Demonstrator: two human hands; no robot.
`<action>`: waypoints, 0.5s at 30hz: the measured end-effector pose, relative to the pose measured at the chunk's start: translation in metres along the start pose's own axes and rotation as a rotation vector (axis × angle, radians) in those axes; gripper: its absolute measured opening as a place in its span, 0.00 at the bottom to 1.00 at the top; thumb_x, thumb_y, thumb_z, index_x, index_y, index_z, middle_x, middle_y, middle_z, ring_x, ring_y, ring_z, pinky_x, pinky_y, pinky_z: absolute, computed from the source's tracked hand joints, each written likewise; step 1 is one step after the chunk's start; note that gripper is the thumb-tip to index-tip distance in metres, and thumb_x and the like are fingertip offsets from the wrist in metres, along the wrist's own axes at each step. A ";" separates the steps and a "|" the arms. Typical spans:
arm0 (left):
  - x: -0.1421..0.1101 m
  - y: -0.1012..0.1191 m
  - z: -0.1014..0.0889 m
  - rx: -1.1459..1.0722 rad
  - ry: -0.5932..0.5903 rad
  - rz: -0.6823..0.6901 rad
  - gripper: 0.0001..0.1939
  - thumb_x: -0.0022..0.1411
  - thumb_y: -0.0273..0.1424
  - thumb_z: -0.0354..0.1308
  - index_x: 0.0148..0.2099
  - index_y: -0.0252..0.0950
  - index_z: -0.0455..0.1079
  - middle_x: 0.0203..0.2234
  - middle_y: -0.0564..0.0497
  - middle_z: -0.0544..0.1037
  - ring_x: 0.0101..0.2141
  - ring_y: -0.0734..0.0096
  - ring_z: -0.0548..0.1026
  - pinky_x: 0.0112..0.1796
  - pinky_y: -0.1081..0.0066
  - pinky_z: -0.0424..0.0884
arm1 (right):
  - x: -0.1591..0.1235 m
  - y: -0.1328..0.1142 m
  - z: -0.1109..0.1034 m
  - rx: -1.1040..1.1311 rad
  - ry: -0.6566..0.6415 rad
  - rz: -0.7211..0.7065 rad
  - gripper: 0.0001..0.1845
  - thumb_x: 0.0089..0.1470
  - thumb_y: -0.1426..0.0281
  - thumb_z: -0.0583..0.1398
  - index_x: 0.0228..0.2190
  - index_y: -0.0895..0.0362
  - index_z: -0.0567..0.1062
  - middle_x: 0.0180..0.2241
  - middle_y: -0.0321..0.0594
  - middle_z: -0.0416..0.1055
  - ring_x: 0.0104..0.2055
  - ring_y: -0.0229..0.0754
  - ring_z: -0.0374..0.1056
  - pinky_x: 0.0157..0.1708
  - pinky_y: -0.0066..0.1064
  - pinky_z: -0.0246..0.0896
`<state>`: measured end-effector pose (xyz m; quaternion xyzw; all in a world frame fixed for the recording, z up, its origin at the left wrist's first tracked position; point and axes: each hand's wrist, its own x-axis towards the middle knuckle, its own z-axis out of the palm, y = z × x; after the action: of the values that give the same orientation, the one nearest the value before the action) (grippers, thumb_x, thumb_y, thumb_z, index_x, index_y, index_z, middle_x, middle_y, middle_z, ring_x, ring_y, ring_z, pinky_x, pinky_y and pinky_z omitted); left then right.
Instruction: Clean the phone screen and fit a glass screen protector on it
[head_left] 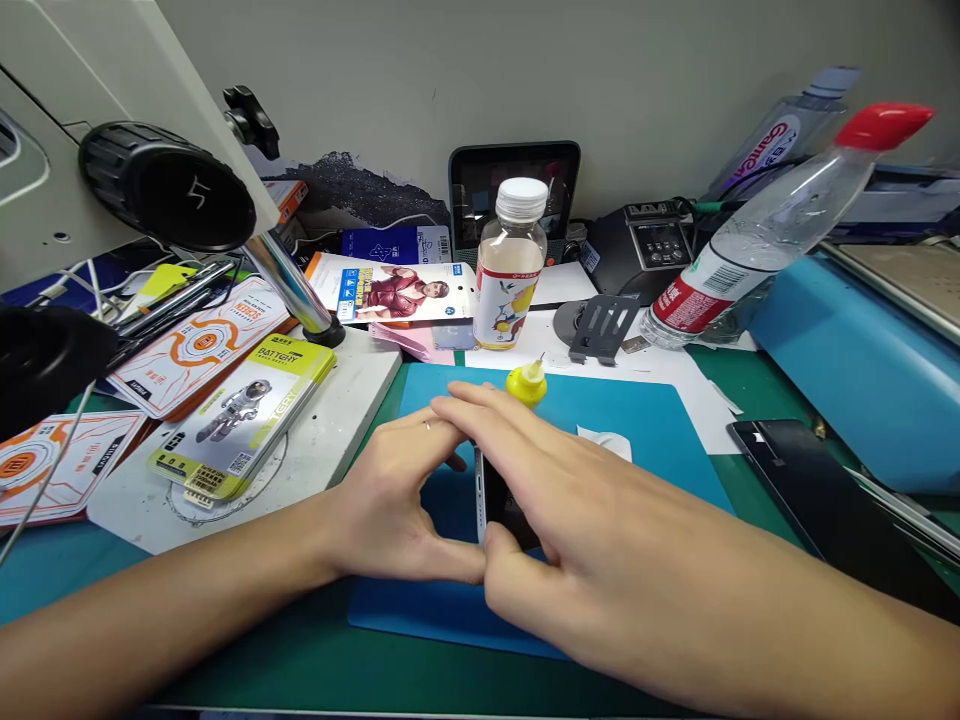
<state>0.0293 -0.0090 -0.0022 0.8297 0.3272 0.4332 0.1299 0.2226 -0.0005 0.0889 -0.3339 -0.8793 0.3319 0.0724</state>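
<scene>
"Both our hands meet at the middle of the desk: the bare left hand (394, 500) and the bare right hand (592, 510) come together at fingers and thumbs, around a flat dark phone with a silver-grey edge (501, 500)."

"Do we have it clamped?"

"We cannot tell. Our right hand covers most of it, so we see only the silver edge and a strip of dark face, and some left fingertips vanish behind the right fingers."

"What else is hard to make out?"

"We get only part of the cream-coloured stand with a big black round knob (169, 185), cut off at upper left, and a blurred black shape (45, 350) at the left edge. A clear bottle with a white cap (506, 290) hides part of the dark-screened device (472, 190) behind it."

"And the surface?"

"Our phone is over a blue rectangular mat (435, 610) on a green desktop (300, 665). Just beyond our fingers stands a small yellow bottle with a needle tip (526, 385)."

"The room?"

"We face a plain grey wall (360, 80), its dark patch (352, 190) ragged-edged low down."
</scene>
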 end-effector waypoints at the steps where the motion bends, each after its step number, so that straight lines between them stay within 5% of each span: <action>1: 0.000 0.000 0.000 0.008 0.008 0.005 0.15 0.57 0.37 0.66 0.39 0.33 0.67 0.27 0.52 0.73 0.27 0.73 0.69 0.27 0.74 0.67 | 0.000 0.000 0.001 -0.004 0.018 -0.002 0.20 0.57 0.76 0.56 0.51 0.52 0.70 0.50 0.41 0.71 0.48 0.45 0.69 0.49 0.38 0.67; 9: -0.001 -0.001 0.000 -0.006 -0.006 0.020 0.21 0.53 0.40 0.71 0.39 0.33 0.66 0.27 0.53 0.71 0.28 0.71 0.69 0.28 0.71 0.67 | -0.001 0.002 0.002 -0.038 0.035 -0.036 0.20 0.54 0.76 0.57 0.49 0.53 0.72 0.50 0.42 0.72 0.46 0.46 0.70 0.42 0.38 0.67; 15: -0.001 -0.001 0.000 -0.008 0.005 0.026 0.17 0.55 0.36 0.68 0.38 0.33 0.66 0.27 0.53 0.70 0.27 0.73 0.68 0.26 0.72 0.65 | 0.001 0.005 0.001 -0.016 0.056 -0.055 0.25 0.53 0.77 0.59 0.53 0.51 0.72 0.49 0.43 0.74 0.46 0.48 0.71 0.41 0.38 0.68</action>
<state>0.0283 -0.0093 -0.0033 0.8322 0.3150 0.4384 0.1265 0.2248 0.0024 0.0847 -0.3191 -0.8885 0.3133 0.1034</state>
